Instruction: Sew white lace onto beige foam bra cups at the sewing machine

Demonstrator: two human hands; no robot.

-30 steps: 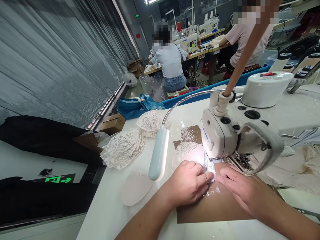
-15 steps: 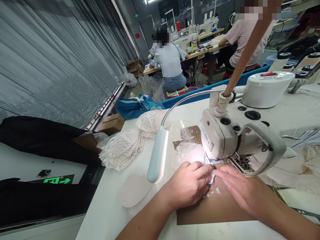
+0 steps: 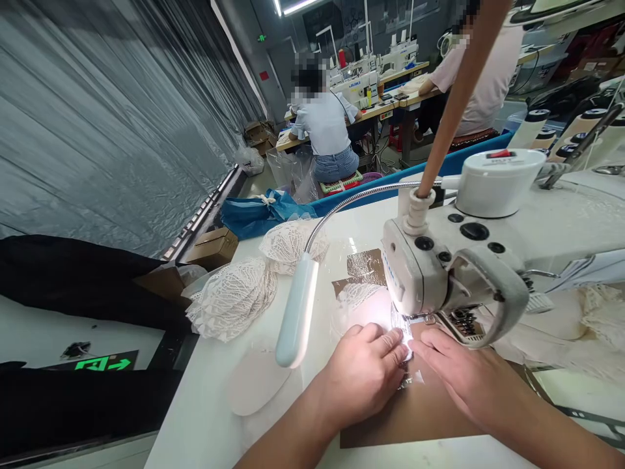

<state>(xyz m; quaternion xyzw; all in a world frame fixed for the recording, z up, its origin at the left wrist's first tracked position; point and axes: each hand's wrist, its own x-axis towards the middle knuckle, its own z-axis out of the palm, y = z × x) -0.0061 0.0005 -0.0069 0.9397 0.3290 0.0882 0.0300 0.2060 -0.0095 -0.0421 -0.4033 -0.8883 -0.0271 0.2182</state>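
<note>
My left hand [image 3: 368, 366] has its fingers bent and pressed together on a small white piece of fabric [image 3: 402, 326] under the sewing machine [image 3: 415, 270]. My right hand [image 3: 459, 366] lies on the brown sheet [image 3: 410, 417], fingers stretched toward the fabric's right edge, fingertips close to or touching it. Its thumb is hidden. Left of the needle area, a pale pink moulded cup with lace [image 3: 364, 303] adjoins the white fabric; whether they are joined I cannot tell. The needle and presser foot are mostly hidden by the machine head and glare.
A lit gooseneck lamp [image 3: 295, 312] hangs left of the hands. Stacked lace cups [image 3: 232, 296] and a flat beige oval pad [image 3: 258, 381] lie on the white table [image 3: 195, 404]. Thread cones [image 3: 534, 127] stand behind right. Two people [image 3: 332, 127] sit at machines beyond.
The view has shifted slightly, moving the machine leftward in the picture. My hands have drawn back a little from the machine head, showing more white fabric.
</note>
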